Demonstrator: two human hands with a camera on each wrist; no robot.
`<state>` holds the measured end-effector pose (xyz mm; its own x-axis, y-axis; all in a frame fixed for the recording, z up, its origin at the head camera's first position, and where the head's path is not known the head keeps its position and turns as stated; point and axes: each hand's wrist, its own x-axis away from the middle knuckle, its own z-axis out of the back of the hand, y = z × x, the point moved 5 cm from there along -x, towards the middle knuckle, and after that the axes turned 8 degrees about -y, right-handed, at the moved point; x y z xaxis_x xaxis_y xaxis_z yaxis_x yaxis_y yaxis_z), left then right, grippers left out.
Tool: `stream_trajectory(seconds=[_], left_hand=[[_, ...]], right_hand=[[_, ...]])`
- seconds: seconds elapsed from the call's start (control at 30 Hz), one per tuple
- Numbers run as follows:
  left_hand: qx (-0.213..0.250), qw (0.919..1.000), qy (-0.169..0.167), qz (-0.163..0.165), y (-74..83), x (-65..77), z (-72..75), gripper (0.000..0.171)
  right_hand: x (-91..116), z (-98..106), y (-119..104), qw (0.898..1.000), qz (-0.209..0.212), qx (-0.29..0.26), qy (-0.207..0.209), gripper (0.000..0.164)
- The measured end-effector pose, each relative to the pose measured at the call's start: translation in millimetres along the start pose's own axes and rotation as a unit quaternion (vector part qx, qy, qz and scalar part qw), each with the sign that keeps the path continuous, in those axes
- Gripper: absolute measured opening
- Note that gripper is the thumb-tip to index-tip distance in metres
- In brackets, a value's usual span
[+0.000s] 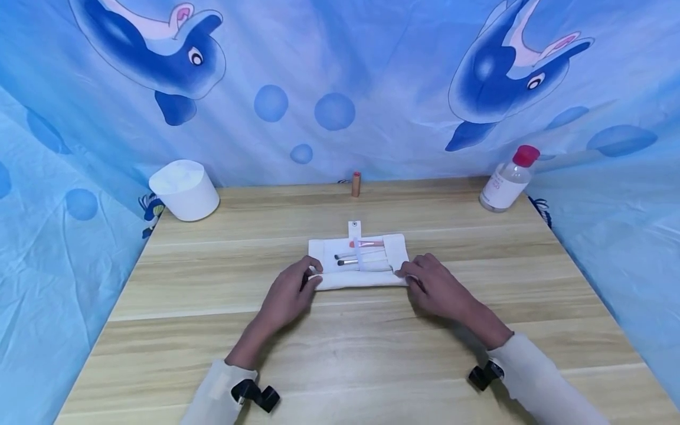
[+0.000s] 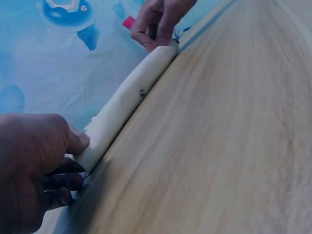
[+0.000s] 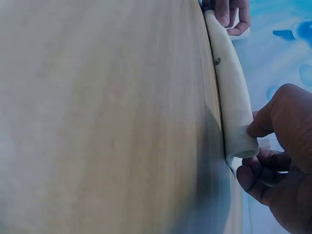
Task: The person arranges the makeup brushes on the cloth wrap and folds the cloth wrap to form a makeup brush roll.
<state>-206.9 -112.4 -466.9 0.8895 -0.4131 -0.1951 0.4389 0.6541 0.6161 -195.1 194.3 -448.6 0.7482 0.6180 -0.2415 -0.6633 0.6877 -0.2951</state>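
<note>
A white cloth makeup brush roll (image 1: 358,280) lies on the table, its near edge folded into a thick tube. Several makeup brushes (image 1: 348,262) rest in its open part, one of them pink with the rest dark-tipped, under a pale strap. At the far edge a tab (image 1: 354,227) with a metal snap sticks out. My left hand (image 1: 289,289) pinches the left end of the folded tube between thumb and fingers. The right end is pinched by my right hand (image 1: 437,285). In the right wrist view the rolled end (image 3: 243,148) shows a hollow layer, with the thumb on its outside.
A white paper roll (image 1: 186,192) stands at the back left. Upright at the back middle is a small brown tube (image 1: 356,184). A clear bottle (image 1: 507,180) with a red cap is at the back right corner. A blue dolphin-print cloth (image 1: 329,71) hangs behind the table.
</note>
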Motion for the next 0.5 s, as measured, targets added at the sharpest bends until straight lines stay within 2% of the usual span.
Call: stream_trajectory(seconds=[0.1, 0.2, 0.33, 0.5], left_hand=[[-0.032, 0.9994, 0.011, -0.009, 1.4, -1.4, -0.1, 0.013], [-0.081, 0.996, 0.019, -0.033, 3.4, -1.2, -1.0, 0.011], [-0.136, 0.988, 0.012, -0.073, 7.4, 0.0, -1.3, 0.008], [-0.182, 0.9786, -0.013, -0.095, 11.2, 1.3, -1.7, 0.022]], right_hand=[[-4.0, 0.8, 1.4, 1.0, -0.009, -0.001, 0.004, 0.021], [-7.4, 1.3, -0.7, 1.0, -0.016, 0.025, -0.002, 0.02], [-10.0, 2.0, -7.7, 0.995, -0.009, 0.095, -0.016, 0.029], [-8.7, 1.0, -15.2, 0.982, 0.015, 0.187, -0.035, 0.039]])
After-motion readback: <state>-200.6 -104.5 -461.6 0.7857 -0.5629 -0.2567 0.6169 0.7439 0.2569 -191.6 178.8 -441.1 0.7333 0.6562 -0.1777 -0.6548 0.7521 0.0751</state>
